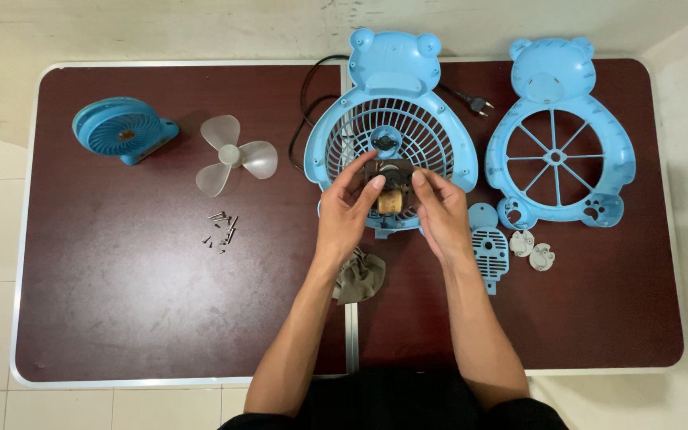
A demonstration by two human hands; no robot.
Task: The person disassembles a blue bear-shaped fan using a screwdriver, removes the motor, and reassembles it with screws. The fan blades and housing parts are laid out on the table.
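Both my hands hold a small fan motor [392, 189], dark metal with a copper-coloured coil, above the table's middle. My left hand [345, 211] grips its left side with thumb and fingers. My right hand [442, 209] pinches its right side. Just behind the motor lies a blue bear-shaped fan body [392, 119] with a round grille, and a black power cord [306, 103] trails from it. A grey three-blade propeller [232, 155] lies to the left.
A second blue bear-shaped fan cover [559, 143] lies at the right. A small round blue fan housing [121, 129] sits far left. Several loose screws [220, 229] lie left of centre. A blue vented piece [490, 251], two pale discs [532, 250] and a crumpled grey cloth [360, 277] lie on the dark red table [121, 318].
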